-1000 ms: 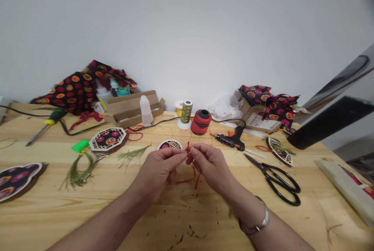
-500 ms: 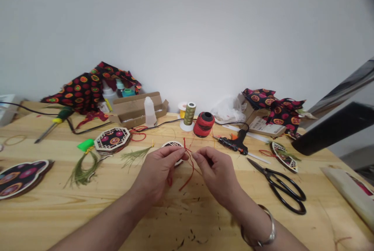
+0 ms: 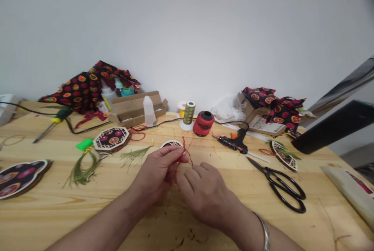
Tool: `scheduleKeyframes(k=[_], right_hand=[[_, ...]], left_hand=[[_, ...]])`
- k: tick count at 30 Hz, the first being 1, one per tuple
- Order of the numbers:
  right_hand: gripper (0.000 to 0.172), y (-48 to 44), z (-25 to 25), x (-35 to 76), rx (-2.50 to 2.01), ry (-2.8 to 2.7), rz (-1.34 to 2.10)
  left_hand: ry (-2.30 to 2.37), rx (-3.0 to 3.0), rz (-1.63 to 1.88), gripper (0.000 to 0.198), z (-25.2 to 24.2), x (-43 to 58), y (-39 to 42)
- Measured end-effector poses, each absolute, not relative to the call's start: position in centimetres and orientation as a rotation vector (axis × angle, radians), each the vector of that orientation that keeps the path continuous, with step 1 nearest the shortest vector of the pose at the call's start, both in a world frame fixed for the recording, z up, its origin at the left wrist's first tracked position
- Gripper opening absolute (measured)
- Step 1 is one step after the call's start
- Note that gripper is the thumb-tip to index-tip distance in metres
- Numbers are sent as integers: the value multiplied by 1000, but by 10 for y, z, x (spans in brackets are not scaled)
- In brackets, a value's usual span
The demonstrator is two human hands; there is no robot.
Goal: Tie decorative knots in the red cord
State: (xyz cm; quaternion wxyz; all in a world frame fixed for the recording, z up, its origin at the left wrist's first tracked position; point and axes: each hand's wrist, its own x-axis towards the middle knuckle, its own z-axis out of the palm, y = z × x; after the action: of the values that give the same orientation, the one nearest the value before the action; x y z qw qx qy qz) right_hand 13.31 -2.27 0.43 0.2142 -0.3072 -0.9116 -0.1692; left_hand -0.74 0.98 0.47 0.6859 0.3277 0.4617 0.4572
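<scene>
Pinching the cord [image 3: 184,142] between thumb and fingertips, the left hand [image 3: 163,165] is closed on it near the middle of the surface [image 3: 58,214]. A short red end rises above the pinch, and a loop bends out toward the right hand [image 3: 201,192]. That hand is curled, knuckles up, just below and beside the left fingertips; its own fingertips are hidden, so whether it grips a strand I cannot tell. A bracelet [image 3: 265,233] circles the right wrist. Partly covered by the left hand, a lattice disc [image 3: 172,143] lies just behind it. Beyond the hands stand the green spool [image 3: 189,112] and the red spool [image 3: 203,124], with a bottle [image 3: 149,114] to their left. To the right of the hands lie the glue gun [image 3: 239,142] and, nearer, the scissors [image 3: 283,182], blades slightly apart. A tassel [image 3: 83,169] lies well to the left.
</scene>
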Motion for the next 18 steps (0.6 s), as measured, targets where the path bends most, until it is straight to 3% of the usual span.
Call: scheduleKeyframes(k=[6, 10, 18], right_hand=[[20, -25, 10, 130, -687, -2573, -408], [24, -27, 16, 134, -567, -2373, 14], [10, 1, 9, 140, -1119, -1436, 821]], left_hand=[[976, 632, 1028, 18, 4, -6, 11], [964, 640, 1032, 18, 3, -5, 10], [1004, 722, 1006, 20, 6, -4, 7]])
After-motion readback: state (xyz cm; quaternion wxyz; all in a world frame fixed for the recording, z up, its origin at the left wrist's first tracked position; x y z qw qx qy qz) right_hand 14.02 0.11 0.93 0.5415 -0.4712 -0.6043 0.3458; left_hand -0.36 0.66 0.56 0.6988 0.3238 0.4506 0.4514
